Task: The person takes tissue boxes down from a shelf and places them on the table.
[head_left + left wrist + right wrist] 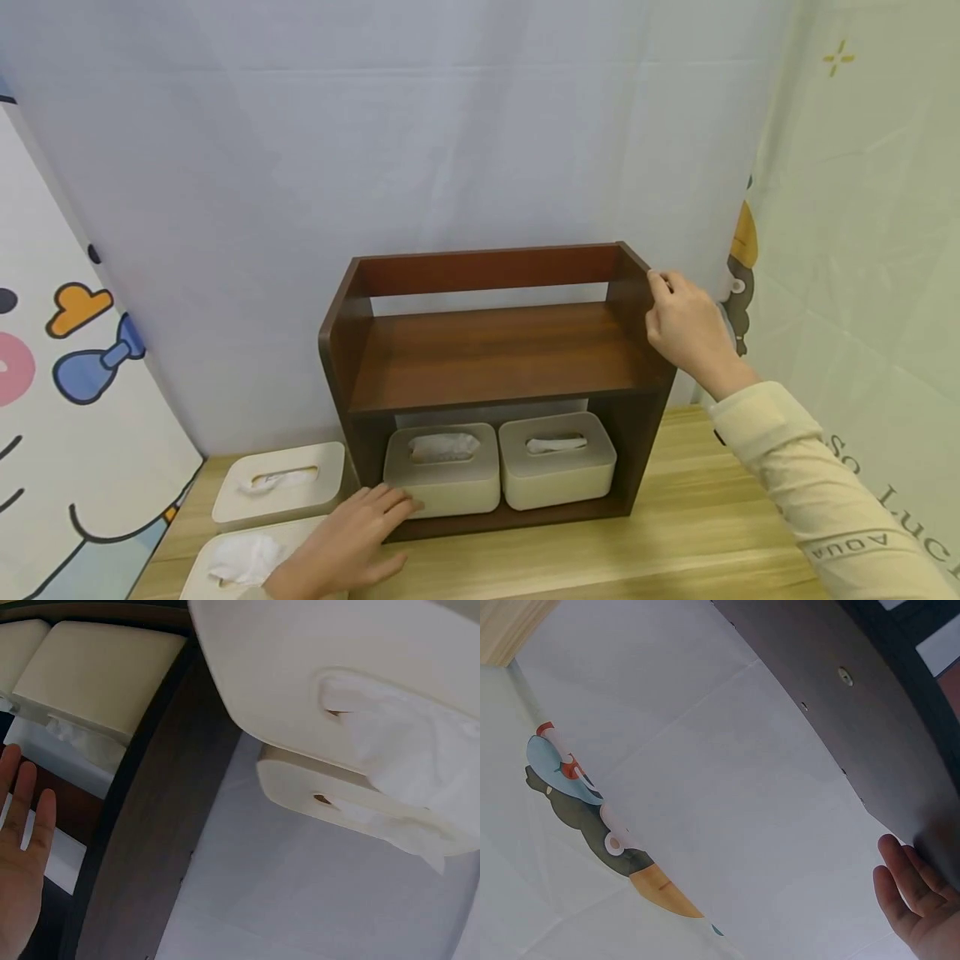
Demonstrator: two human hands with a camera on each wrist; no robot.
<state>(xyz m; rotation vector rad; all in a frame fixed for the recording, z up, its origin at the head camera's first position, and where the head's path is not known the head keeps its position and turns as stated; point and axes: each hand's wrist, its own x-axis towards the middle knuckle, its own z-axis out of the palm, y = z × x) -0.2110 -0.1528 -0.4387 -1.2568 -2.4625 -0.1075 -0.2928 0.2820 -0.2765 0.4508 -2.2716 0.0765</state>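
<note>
A dark brown two-tier wooden shelf stands on the table. My right hand grips the top edge of its right side panel, with the fingers over the outer face. Two cream tissue boxes sit side by side in the lower tier: a left tissue box and a right tissue box, each with white tissue in its slot. My left hand reaches in front of the left one, fingers extended and fingertips at its lower front corner. In the left wrist view, the left fingers look straight and spread.
Left of the shelf, a cream tissue box stands near the side panel. Another tissue box is in front of it, partly behind my left forearm. A pale cloth backdrop hangs behind the wood-grain table, with printed cloths at both sides.
</note>
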